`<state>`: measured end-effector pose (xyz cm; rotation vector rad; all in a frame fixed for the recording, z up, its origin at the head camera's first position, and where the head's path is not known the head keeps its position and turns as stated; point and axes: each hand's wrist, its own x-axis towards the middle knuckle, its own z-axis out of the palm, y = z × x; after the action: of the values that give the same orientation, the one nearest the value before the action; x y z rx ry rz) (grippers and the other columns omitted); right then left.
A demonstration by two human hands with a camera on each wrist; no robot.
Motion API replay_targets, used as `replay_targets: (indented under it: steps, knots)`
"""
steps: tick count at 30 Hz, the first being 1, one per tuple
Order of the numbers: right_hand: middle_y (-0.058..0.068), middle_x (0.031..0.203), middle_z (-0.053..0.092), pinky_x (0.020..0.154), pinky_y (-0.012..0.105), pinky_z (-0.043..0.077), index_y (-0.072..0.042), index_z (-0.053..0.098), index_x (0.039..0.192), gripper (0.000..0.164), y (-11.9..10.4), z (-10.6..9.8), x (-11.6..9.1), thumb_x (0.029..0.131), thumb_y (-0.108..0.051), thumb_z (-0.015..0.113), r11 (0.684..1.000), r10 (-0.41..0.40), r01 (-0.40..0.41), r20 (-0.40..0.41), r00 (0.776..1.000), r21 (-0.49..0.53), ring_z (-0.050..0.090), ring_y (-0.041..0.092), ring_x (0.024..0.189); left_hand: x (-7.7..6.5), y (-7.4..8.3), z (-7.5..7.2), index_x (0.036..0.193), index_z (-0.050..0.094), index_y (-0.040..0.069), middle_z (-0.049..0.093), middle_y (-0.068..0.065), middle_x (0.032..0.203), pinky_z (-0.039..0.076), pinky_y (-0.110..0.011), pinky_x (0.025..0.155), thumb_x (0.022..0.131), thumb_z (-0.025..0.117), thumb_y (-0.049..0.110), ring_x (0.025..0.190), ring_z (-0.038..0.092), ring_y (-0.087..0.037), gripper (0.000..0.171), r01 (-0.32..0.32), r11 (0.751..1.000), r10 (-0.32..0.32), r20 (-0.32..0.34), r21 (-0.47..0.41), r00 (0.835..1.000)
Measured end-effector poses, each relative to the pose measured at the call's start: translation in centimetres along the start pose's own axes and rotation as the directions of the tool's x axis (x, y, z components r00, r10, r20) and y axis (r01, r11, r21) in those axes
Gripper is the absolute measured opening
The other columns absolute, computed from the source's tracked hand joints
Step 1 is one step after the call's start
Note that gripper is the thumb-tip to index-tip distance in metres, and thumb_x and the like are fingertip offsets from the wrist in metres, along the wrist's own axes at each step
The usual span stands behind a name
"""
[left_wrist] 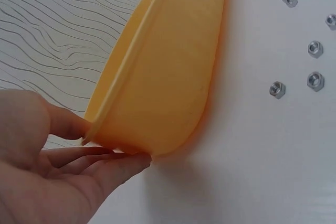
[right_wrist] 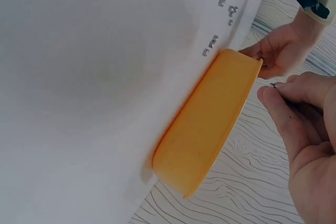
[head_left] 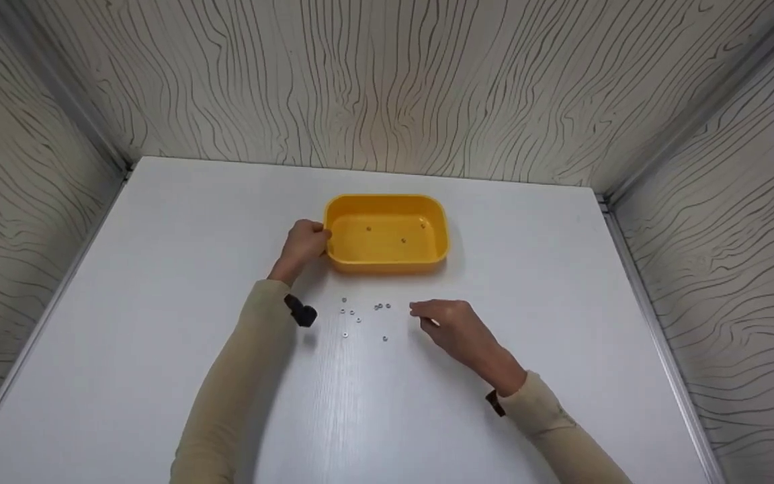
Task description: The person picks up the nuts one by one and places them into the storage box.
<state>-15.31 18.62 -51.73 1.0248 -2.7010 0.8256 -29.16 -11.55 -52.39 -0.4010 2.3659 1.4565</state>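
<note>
A yellow plastic bin (head_left: 387, 267) stands on the white table, with a few small hex nuts lying on its floor. At its left end my left hand (head_left: 303, 242) grips the rim, thumb over the edge and fingers against the outer wall, as the left wrist view shows. Off the table, to the right of a loose scatter of metal nuts (left_wrist: 315, 81), is my right hand (head_left: 459, 333). Its thumb and forefinger pinch a tiny nut (right_wrist: 273, 85), mostly covered by the fingertips. Several nuts, such as this one (head_left: 385, 339), lie in front of the bin.
The white tabletop (head_left: 158, 269) reaches toward a wall panel (head_left: 387, 87) with dark wavy lines at the back. Similar panels stand at left and right, with metal rails (head_left: 662, 349) along the table's sides. A black wrist camera (head_left: 302, 312) sits on the left sleeve.
</note>
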Motion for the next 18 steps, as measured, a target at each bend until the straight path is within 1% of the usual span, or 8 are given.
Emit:
replay_targets:
  steps: [3,5,7,10,12,14,16,18]
  knots:
    - [0.012,0.107,0.083,0.086,0.032,0.067,-0.005,0.082,0.110,0.032,0.2,-0.7,0.6,0.084,0.013,0.078,0.999,0.022,-0.020,-0.053,0.998,0.046,0.081,0.023,0.101,-0.1,-0.1,0.4,0.125,0.067,-0.002,0.056,-0.005,0.094,0.047,-0.026,0.071,0.106,0.049,0.019,0.085,0.054,-0.019,0.034,-0.056,0.996,0.058,-0.035,0.063,0.998]
    - [0.011,0.108,0.083,0.085,0.031,0.067,-0.005,0.082,0.111,0.032,0.3,-1.1,1.0,0.085,0.013,0.076,0.997,0.044,-0.038,-0.086,0.995,0.072,0.081,0.023,0.100,-0.1,-0.2,0.8,0.124,0.066,-0.002,0.057,-0.006,0.093,0.047,-0.026,0.069,0.106,0.048,0.017,0.082,0.055,-0.019,0.032,-0.114,0.987,0.122,-0.062,0.115,0.991]
    - [0.011,0.107,0.083,0.083,0.030,0.067,-0.005,0.082,0.111,0.030,0.4,-1.5,1.6,0.087,0.012,0.075,0.993,0.074,-0.062,-0.116,0.990,0.104,0.081,0.022,0.099,-0.2,-0.4,1.2,0.126,0.064,-0.004,0.061,-0.009,0.093,0.049,-0.026,0.068,0.106,0.047,0.014,0.080,0.056,-0.019,0.032,-0.180,0.969,0.197,-0.085,0.169,0.977]
    - [0.009,0.104,0.083,0.079,0.025,0.067,-0.005,0.083,0.109,0.027,0.6,-2.1,2.5,0.089,0.010,0.072,0.984,0.129,-0.106,-0.168,0.977,0.141,0.079,0.017,0.089,-0.2,-0.6,1.6,0.134,0.058,-0.007,0.068,-0.014,0.102,0.056,-0.029,0.073,0.106,0.046,0.010,0.082,0.061,-0.021,0.034,-0.250,0.939,0.281,-0.109,0.236,0.954]
    - [0.008,0.102,0.083,0.075,0.021,0.064,-0.006,0.083,0.108,0.026,0.7,-2.5,3.2,0.090,0.008,0.071,0.977,0.170,-0.137,-0.205,0.964,0.166,0.074,0.014,0.080,-0.2,-0.6,1.8,0.143,0.051,-0.008,0.069,-0.019,0.117,0.061,-0.033,0.086,0.107,0.046,0.009,0.092,0.065,-0.022,0.040,-0.268,0.926,0.306,-0.115,0.267,0.945]
    - [0.007,0.102,0.084,0.074,0.016,0.061,-0.006,0.084,0.107,0.024,1.0,-2.8,3.8,0.090,0.007,0.072,0.967,0.209,-0.164,-0.241,0.948,0.192,0.070,0.013,0.076,-0.2,-0.6,2.0,0.153,0.042,-0.008,0.061,-0.024,0.143,0.060,-0.040,0.105,0.108,0.047,0.010,0.116,0.068,-0.026,0.049,-0.262,0.915,0.310,-0.117,0.307,0.944]
    - [0.008,0.103,0.084,0.073,0.014,0.060,-0.006,0.084,0.107,0.023,1.4,-3.1,4.4,0.091,0.006,0.071,0.955,0.248,-0.190,-0.263,0.932,0.228,0.071,0.013,0.076,-0.2,-0.5,2.3,0.160,0.032,-0.006,0.043,-0.026,0.163,0.050,-0.045,0.120,0.108,0.048,0.012,0.140,0.058,-0.031,0.057,-0.246,0.899,0.307,-0.120,0.363,0.944]
    - [0.008,0.105,0.083,0.078,0.017,0.063,-0.005,0.084,0.106,0.021,1.8,-3.3,4.9,0.092,0.004,0.072,0.943,0.280,-0.211,-0.270,0.921,0.259,0.076,0.015,0.082,-0.2,-0.5,2.5,0.165,0.021,-0.004,0.024,-0.024,0.173,0.039,-0.047,0.127,0.109,0.048,0.013,0.155,0.043,-0.034,0.064,-0.231,0.869,0.314,-0.125,0.438,0.941]
